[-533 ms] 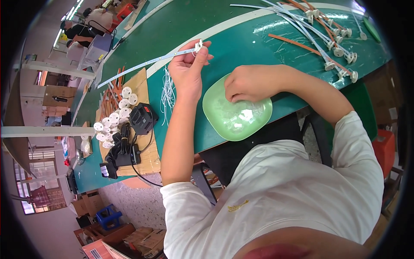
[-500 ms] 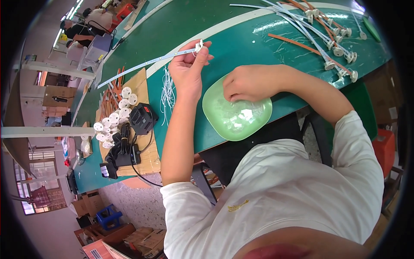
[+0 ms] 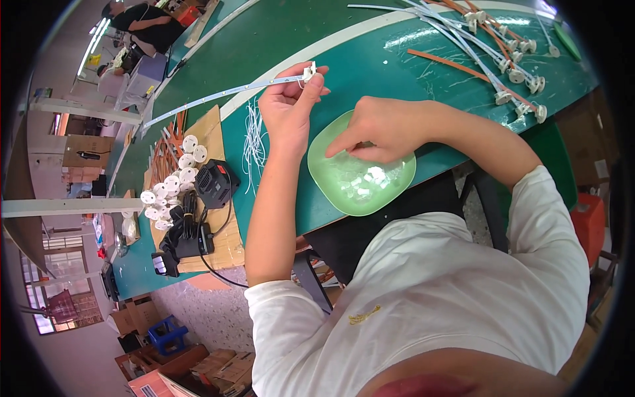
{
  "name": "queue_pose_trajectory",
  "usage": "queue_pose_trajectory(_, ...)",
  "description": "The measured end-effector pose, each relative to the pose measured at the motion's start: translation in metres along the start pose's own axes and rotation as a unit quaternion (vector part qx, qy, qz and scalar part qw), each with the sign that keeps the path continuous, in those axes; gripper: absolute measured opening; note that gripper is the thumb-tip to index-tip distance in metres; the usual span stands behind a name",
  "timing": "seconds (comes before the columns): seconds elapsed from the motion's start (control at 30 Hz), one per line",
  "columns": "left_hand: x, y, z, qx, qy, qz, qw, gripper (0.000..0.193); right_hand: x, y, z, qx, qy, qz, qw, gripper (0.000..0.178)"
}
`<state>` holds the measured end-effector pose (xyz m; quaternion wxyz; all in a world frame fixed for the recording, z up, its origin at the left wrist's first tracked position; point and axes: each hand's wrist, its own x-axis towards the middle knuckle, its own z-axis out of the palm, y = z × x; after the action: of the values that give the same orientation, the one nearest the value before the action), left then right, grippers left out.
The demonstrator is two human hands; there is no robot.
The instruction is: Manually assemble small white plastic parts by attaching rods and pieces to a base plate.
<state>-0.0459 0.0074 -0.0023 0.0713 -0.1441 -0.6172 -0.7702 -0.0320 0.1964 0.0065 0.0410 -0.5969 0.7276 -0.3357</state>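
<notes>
My left hand (image 3: 289, 109) is raised over the table, thumb and fingers closed on a small white plastic holder (image 3: 310, 72). From it a long pale-blue LED strip (image 3: 225, 96) runs off to the left, with small lights along it and a thin white wire by the holder. A light green bowl (image 3: 324, 188) stands in front of me, holding small white and clear flat pieces (image 3: 374, 177). Over the bowl is my right hand (image 3: 391, 129), its index finger stretched down to the inside and the thumb apart. Nothing shows in its fingers, though some are hidden.
Thin white wires (image 3: 254, 140) lie left of my forearm. Further left, cardboard (image 3: 228, 255) carries several white round holders (image 3: 188, 161), orange strips, a black device (image 3: 216, 183) and cables. At the far right lie strips with holders (image 3: 463, 46). People (image 3: 149, 26) sit at the back left.
My right hand has shifted slightly left over the bowl, and its index finger has stretched out from a curled pose. My left hand keeps hold of the holder and strip.
</notes>
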Motion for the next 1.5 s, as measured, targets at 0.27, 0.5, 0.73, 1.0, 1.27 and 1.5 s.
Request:
queue_pose_trajectory(0.27, -0.002, 0.002, 0.0, -0.003, -0.03, -0.004, 1.0, 0.032, 0.001, 0.005, 0.006, 0.0, -0.002, 0.009, 1.0, 0.008)
queue_pose_trajectory(0.5, -0.003, 0.002, 0.001, -0.014, -0.039, -0.004, 0.999, 0.031, 0.003, 0.004, 0.002, 0.029, 0.007, 0.061, 0.998, 0.011)
queue_pose_trajectory(0.73, -0.002, 0.002, 0.001, -0.007, -0.038, -0.007, 0.999, 0.03, 0.003, 0.004, 0.005, 0.091, -0.005, 0.095, 0.991, 0.009)
queue_pose_trajectory(1.0, 0.0, 0.002, 0.001, 0.002, -0.044, -0.004, 0.999, 0.031, 0.001, 0.007, -0.001, 0.054, 0.006, 0.035, 0.998, 0.006)
queue_pose_trajectory(1.27, -0.004, 0.002, 0.003, 0.011, -0.042, 0.001, 0.999, 0.031, 0.004, -0.003, 0.002, 0.166, 0.028, 0.068, 0.983, 0.009)
queue_pose_trajectory(1.5, -0.002, -0.002, 0.003, 0.049, -0.042, 0.011, 0.998, 0.027, 0.004, 0.003, -0.001, 0.091, 0.041, 0.051, 0.994, 0.014)
